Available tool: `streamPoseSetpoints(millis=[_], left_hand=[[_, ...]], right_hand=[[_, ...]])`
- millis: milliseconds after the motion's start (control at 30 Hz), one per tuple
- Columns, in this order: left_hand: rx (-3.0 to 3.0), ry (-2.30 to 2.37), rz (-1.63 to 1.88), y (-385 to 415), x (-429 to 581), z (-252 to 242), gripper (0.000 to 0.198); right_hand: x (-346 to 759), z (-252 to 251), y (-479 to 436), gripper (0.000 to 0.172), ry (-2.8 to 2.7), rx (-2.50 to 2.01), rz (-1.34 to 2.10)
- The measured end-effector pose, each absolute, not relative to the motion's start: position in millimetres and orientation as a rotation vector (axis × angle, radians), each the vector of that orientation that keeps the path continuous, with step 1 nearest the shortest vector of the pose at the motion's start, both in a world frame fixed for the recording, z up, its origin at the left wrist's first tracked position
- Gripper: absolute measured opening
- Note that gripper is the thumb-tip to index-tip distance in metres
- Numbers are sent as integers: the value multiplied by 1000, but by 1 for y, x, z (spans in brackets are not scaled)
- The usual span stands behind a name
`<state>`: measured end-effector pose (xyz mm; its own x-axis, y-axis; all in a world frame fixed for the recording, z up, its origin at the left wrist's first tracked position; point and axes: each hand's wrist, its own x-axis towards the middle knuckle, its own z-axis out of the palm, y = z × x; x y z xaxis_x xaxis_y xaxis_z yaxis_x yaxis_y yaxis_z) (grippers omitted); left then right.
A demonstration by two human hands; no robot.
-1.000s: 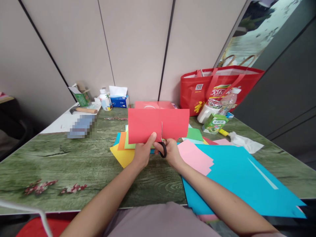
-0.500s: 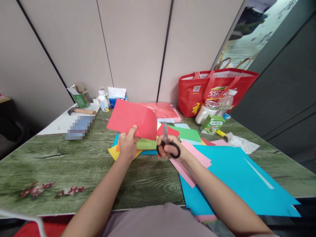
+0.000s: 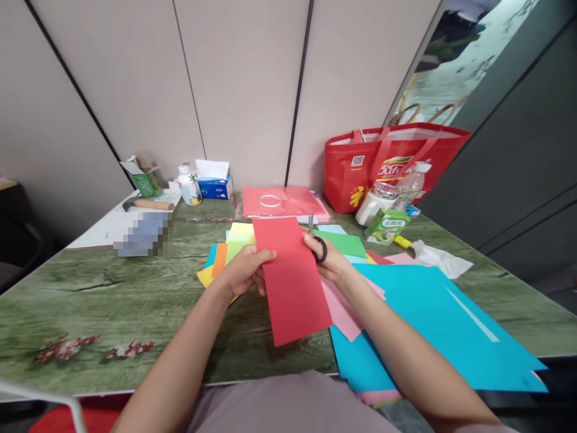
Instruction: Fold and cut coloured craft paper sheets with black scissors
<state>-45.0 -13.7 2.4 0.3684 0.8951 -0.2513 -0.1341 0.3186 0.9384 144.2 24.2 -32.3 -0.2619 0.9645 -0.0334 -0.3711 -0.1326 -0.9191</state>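
A red sheet of paper is held up over the table, its long side running toward me. My left hand pinches its left edge, thumb on top and fingers underneath. At the sheet's right edge is my right hand, closed around black-handled scissors; their blades point up and away, beside the paper. Whether the right fingers also grip the sheet I cannot tell. Beneath lie coloured papers, among them a green sheet, a yellow-green one and an orange one.
Large blue sheets and pink paper cover the right front. Behind are a packet of red paper, a red bag, a green carton and a plastic bottle. At back left are a hammer and tissue box.
The red sheet has come down and turned so its long side runs toward me. My right hand, with the scissors, has moved up to its right edge.
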Motion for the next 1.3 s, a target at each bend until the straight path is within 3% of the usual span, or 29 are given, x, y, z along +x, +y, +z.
streamPoseSetpoints(millis=[167,300,400,467,600,733,900,1133,1300], left_hand=[[865,681,989,-12,-38,4,38],[1005,655,1238,-15,-25,-1,26],[1389,821,1215,-23,-14,-11,27],[1535,940,1238,-28,-9,-19,41],[1385,991,1333,-27,-5,-30,36],[932,1190,1729,-16,-9,-30,35],[741,877,1760,-9,-17,-10,41],[606,685,1806,-6,-30,7,37],[615,649,1816,-7,-27,5,36]], right_hand=[[140,-34,20,34,-839,-711,1791],[140,-38,27,20,-482,-682,1811],[137,-39,29,17,-399,-656,1744],[133,-39,26,22,-439,-617,1685],[118,-36,12,25,-544,-594,1633],[107,-30,-3,30,-716,-617,1516],[104,-32,-8,24,-893,-720,1344],[106,-36,-15,33,-1551,-630,1672],[102,-34,-20,34,-1630,-657,1678]])
